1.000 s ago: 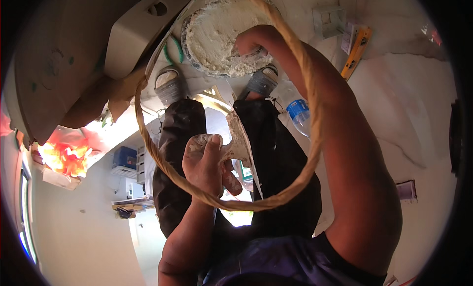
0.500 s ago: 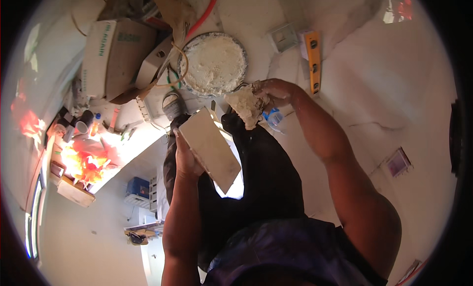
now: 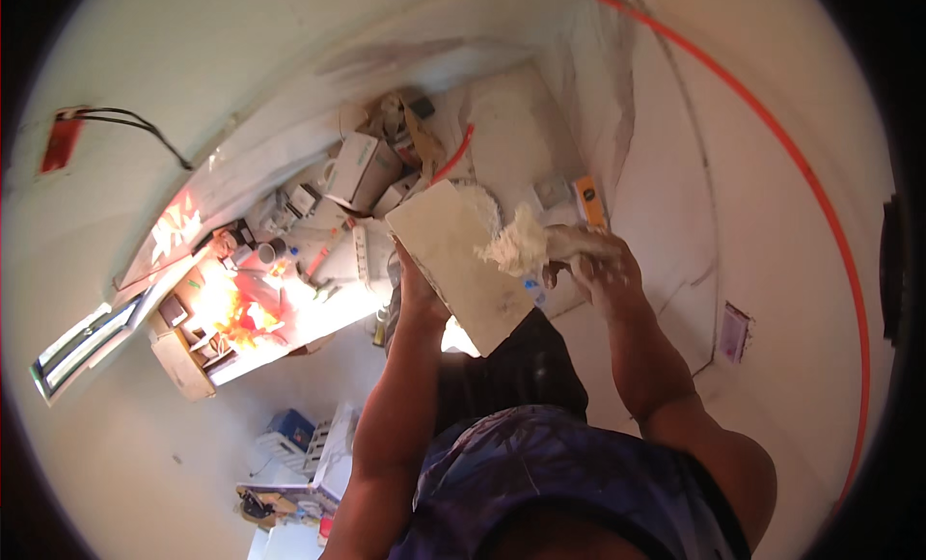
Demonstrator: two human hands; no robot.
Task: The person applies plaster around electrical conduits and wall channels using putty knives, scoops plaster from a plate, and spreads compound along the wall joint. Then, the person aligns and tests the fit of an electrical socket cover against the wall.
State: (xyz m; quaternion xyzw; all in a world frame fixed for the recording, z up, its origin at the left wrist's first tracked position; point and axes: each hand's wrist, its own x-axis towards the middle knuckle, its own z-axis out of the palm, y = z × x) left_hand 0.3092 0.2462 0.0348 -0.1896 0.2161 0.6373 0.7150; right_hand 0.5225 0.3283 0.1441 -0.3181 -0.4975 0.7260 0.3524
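My left hand [image 3: 420,292] grips a flat rectangular cream tile [image 3: 453,266] by its left edge, its broad face turned up toward me. My right hand [image 3: 603,263] is closed behind a thick lump of cream paste [image 3: 519,240]; any tool under the paste is hidden. The lump is close to the tile's right edge and seems to overlap it; contact is hard to judge. Paste smears cover the right fingers. Beyond the tile shows part of a round tub [image 3: 485,201] of the same paste, mostly hidden by the tile.
A yellow spirit level [image 3: 589,203] and a small clear box [image 3: 552,191] lie beyond my right hand. Cardboard boxes [image 3: 362,169] stand at the far left. A red hose [image 3: 820,179] curves down the right side. Bright sunlight falls on clutter at left.
My view has tilted up and shows more wall. Both hands have risen away from the tub. The paste lump has come from beside the tub to the tile's edge.
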